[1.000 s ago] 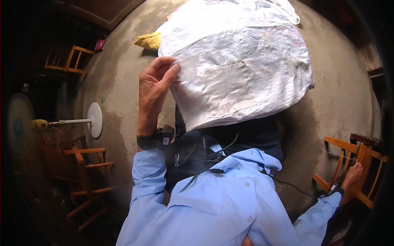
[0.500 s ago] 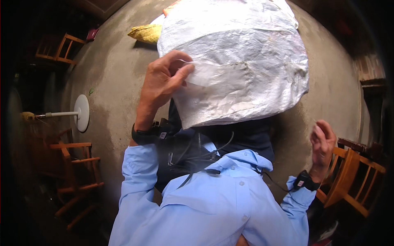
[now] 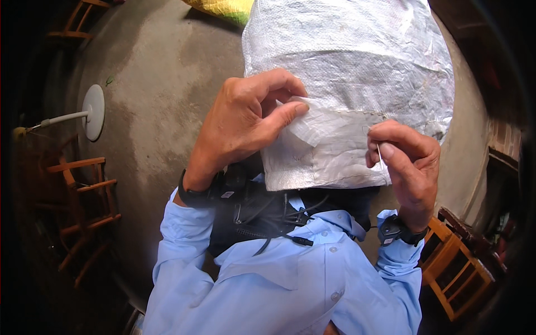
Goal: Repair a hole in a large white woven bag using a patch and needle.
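Observation:
A large silvery-white woven sack lies over my lap. On its near part is a thin white cloth patch, with a dark seam along part of its far edge. My left hand is closed in a pinch on the patch's folded left corner. Above the patch's right side, my right hand is closed, thumb against fingers, on a thin pale needle. A fine loop of thread shows by its fingertips. Part of the needle is hidden by the fingers.
Dark cables lie across my lap beneath the sack. A yellow and green sack rests on the concrete floor ahead. To the left stand a round white disc on a pole and a wooden chair; another wooden chair is close at right.
My right hand has come in from the far right to above the patch. The left hand still pinches the patch's corner, and the view has shifted, with the sack appearing farther right.

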Demonstrator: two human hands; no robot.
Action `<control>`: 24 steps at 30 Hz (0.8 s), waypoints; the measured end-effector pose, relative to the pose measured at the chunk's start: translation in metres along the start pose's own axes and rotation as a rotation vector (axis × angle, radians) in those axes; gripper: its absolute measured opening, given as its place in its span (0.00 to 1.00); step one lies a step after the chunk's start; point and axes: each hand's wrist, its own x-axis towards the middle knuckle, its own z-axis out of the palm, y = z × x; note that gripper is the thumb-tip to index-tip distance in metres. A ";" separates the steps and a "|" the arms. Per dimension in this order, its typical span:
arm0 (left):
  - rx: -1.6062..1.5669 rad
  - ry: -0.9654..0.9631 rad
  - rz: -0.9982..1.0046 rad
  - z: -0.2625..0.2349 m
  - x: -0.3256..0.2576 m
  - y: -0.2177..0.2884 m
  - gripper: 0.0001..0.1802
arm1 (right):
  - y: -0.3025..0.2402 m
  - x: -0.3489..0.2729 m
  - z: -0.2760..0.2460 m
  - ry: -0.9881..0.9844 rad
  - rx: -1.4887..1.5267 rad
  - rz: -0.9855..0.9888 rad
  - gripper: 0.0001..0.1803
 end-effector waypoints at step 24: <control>0.026 0.009 -0.018 -0.002 -0.001 0.010 0.10 | 0.009 0.042 0.028 -0.136 -0.547 -0.239 0.09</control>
